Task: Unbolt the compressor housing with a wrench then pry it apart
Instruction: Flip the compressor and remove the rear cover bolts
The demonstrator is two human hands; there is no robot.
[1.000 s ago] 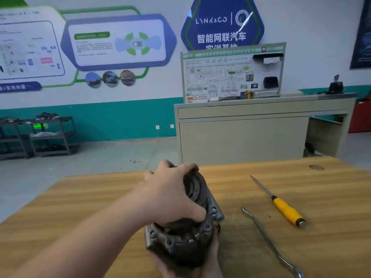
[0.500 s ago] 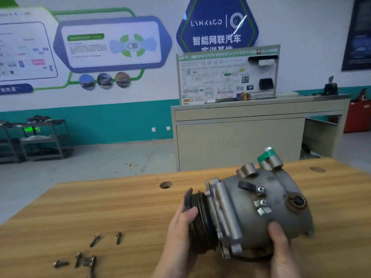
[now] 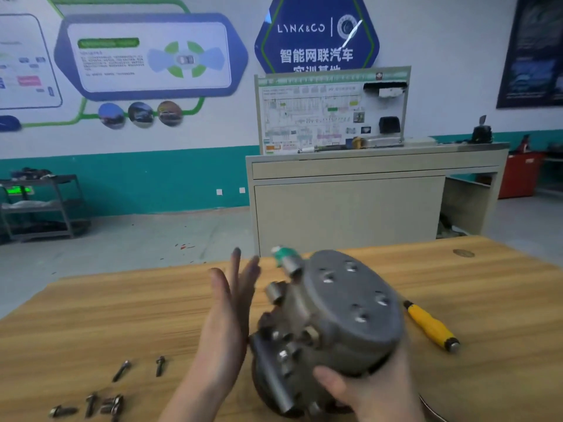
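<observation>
Over the near edge of the wooden table (image 3: pixel 91 306), the compressor (image 3: pixel 329 324) is held up in the air, its flat round end plate with several bolt holes tipped toward the camera. At its upper left a stub port wears a green cap (image 3: pixel 281 254), and a second bare port sits just below that one. The right hand (image 3: pixel 362 394) cups the compressor from underneath, thumb curled over the lower front of the body and the other fingers wrapped behind, where they are hidden. The left hand (image 3: pixel 227 315) stands edge-up just to the left of the compressor, fingers straight and together, palm turned toward the metal; it holds nothing (whether the heel of the palm actually touches the body cannot be told, since the picture is blurred there).

On the table to the right lies a screwdriver (image 3: pixel 431 327) with a yellow handle, its shaft hidden behind the compressor. A curved strip of metal shows at the bottom right edge, too little of it to name. At the lower left of the table, loose bolts (image 3: pixel 103 397) are scattered, two of them (image 3: pixel 140 368) a little apart from the rest. Beyond the table stand a beige cabinet (image 3: pixel 347 208) with a wiring display board (image 3: pixel 332 111) on top, and a metal shelf rack (image 3: pixel 39 205) against the teal-banded wall.
</observation>
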